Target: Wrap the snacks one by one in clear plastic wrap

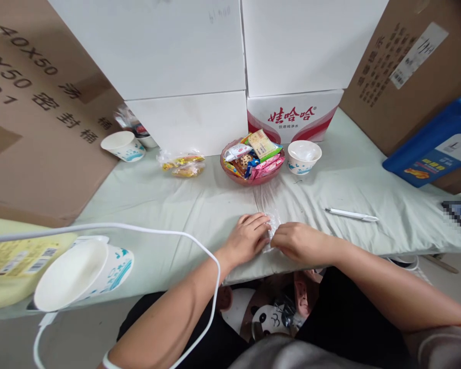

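Near the front edge of the cloth-covered table, a small clear crinkled plastic bag (274,225) lies between my two hands. My left hand (248,237) grips its left side with bent fingers. From the right, my right hand (297,241) pinches the bag's lower right edge, fingertips curled down. What the bag holds, if anything, is too small to tell. Beyond my hands stands a pink glass bowl (249,180) heaped with wrapped snacks (262,146). A paper cup (303,163) with clear plastic in it is to the bowl's right.
Left of the bowl lie yellow-wrapped packets (184,164) and a tilted paper cup (125,147). A white pen (351,214) rests at right. A large paper cup (84,274) and a white cable (138,227) are near left. Boxes (184,123) and a blue jug (434,146) border the table.
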`<state>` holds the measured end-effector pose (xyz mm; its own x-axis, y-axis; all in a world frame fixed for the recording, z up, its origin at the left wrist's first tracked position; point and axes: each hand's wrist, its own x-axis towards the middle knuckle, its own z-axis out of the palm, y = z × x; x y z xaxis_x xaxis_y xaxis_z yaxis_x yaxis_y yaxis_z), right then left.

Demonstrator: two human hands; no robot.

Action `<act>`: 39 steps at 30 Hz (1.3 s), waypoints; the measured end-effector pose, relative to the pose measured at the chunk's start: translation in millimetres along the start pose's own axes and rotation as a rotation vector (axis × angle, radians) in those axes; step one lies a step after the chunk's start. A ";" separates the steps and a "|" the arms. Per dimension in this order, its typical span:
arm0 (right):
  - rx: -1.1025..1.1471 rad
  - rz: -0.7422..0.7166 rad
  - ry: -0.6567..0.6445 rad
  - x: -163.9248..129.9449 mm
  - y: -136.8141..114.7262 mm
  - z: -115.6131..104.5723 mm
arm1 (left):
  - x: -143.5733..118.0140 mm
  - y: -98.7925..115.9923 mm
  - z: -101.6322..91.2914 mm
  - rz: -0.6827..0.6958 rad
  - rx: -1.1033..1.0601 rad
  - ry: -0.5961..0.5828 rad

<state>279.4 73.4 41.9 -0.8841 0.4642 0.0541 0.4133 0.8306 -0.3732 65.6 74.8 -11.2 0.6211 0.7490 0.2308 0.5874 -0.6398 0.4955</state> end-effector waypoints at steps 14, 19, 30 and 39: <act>-0.154 0.573 0.211 33.3 33.1 33.4 | -1.3 -9.7 7.0 -0.007 -0.044 0.189; -0.244 0.588 0.179 35.3 32.9 36.0 | 2.4 -4.2 7.7 -0.126 0.064 0.104; -0.150 0.184 0.348 17.4 42.1 20.2 | 5.4 -7.2 9.5 -0.156 0.053 0.128; -0.068 0.175 0.320 21.9 53.8 15.6 | 5.6 -14.2 9.4 -0.179 -0.027 0.226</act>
<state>278.9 123.5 8.6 -0.6899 0.6649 0.2861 0.5754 0.7436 -0.3406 65.6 86.5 -24.9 0.3754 0.8712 0.3164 0.6614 -0.4910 0.5671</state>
